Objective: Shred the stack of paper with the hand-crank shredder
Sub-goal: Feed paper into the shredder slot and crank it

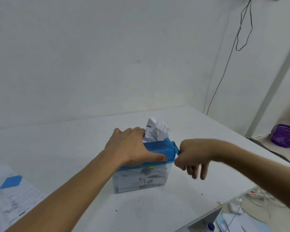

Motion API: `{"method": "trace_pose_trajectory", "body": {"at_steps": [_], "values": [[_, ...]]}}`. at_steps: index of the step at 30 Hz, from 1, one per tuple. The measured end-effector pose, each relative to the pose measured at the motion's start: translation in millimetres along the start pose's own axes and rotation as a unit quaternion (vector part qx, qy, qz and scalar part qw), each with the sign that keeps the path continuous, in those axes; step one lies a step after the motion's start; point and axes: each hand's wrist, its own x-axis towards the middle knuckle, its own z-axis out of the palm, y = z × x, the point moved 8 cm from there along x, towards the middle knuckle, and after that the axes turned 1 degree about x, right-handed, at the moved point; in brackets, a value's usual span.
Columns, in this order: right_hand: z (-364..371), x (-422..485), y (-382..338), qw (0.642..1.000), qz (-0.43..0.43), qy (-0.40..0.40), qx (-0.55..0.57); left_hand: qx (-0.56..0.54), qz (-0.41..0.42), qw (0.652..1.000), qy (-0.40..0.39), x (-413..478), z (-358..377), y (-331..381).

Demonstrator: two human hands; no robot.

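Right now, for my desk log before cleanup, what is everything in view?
shredder: one, blue top over clear bin, middle of table.
crank: one, blue, on shredder's right end.
crumpled paper: one piece, white, sticking up from the shredder's slot.
paper stack: one, white printed with a blue shape, table's near left.
table: one, white.
basket: one, purple, floor at far right.
cable: one, black, hanging on the wall, upper right.
left hand: presses on shredder top.
right hand: grips the crank.
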Motion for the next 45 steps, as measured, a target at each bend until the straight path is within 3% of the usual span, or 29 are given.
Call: {"method": "trace_pose_trajectory", "body": {"at_steps": [2,4,5,9,18,25,28,34,39,45], "values": [[-2,-21,-10,0.973,-0.055,0.196,-0.113,0.0,0.004,1.0,-0.02,4,3,-1],[14,-31,-16,0.917,-0.073,0.325,-0.219,0.001,0.003,0.999,-0.045,11,5,0],[24,-30,-16,0.894,-0.07,0.357,-0.262,-0.001,0.0,0.999,-0.053,14,5,2],[30,-24,-11,0.859,-0.09,0.402,-0.303,-0.041,-0.006,0.999,-0.023,15,3,5],[-4,-24,-35,0.878,-0.152,0.279,-0.357,-0.053,-0.019,0.998,0.0,11,1,3],[-57,-6,-53,0.916,-0.168,0.243,-0.271,-0.055,-0.015,0.998,0.017,2,-5,7],[-70,22,-52,0.944,-0.172,0.168,-0.227,-0.042,-0.016,0.999,0.012,2,-5,8],[-76,70,-59,0.967,-0.172,0.063,-0.175,-0.025,-0.009,1.0,0.002,4,-1,9],[-75,106,-53,0.983,-0.167,0.057,-0.055,-0.041,-0.009,0.999,0.012,5,-1,8],[-59,121,-48,0.981,-0.184,0.057,-0.013,-0.05,-0.012,0.998,0.021,4,-5,8]]}}
